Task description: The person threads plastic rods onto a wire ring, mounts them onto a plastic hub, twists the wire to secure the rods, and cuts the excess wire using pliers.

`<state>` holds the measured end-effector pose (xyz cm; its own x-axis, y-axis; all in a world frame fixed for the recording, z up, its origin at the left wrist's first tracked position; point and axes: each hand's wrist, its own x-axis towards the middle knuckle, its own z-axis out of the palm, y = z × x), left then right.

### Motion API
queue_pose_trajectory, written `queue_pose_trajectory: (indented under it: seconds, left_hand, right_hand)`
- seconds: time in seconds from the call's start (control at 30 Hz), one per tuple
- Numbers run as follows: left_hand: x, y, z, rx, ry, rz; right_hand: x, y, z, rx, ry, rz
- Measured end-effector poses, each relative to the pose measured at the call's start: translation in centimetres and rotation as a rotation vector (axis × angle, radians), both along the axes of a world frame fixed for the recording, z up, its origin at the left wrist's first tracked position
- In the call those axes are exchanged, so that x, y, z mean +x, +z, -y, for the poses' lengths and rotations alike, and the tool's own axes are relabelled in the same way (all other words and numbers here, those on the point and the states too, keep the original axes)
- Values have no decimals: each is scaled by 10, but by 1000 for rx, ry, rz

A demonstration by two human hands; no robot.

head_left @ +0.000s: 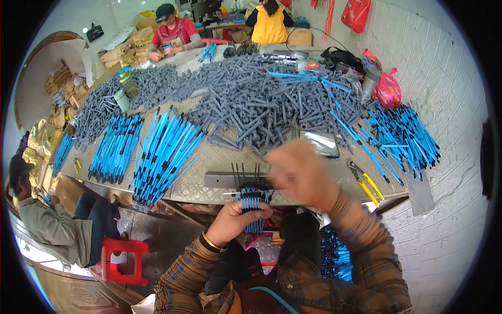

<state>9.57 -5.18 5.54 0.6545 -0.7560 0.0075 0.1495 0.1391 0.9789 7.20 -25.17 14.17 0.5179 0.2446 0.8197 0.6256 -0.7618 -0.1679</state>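
My left hand (232, 222) is closed around a bundle of thin blue rods (251, 203) with dark ends, held upright at the table's near edge. Several thin dark rods stick up from the top of this bundle. A thin pale line lies across its upper part; I cannot make out what it is. Just right of the bundle and above it, my right hand (306, 175) is smeared by motion, so whatever its fingers hold does not show. Behind the bundle, a flat grey bar (220, 180) lies on the table.
A large heap of grey plastic parts (251, 99) covers the table's middle. Fanned blue rods (167, 152) lie left, more blue rods (405, 136) right. Yellow-handled pliers (366, 183) lie near my right arm. A person (57, 225) sits left by a red stool (125, 261); others work across the table.
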Motion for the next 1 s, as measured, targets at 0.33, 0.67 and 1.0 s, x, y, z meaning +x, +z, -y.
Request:
queue_pose_trajectory:
  seconds: [0.33,0.67,1.0]
  left_hand:
    - [6,7,4,10,-33,-161]
    - [0,1,-4,-37,-34,-207]
    - [2,1,3,37,-29,-147]
  right_hand:
    - [72,-99,188,-375,-554,-654]
    - [64,-94,188,-300,-522,-587]
    - [15,-34,100,100,-170,-552]
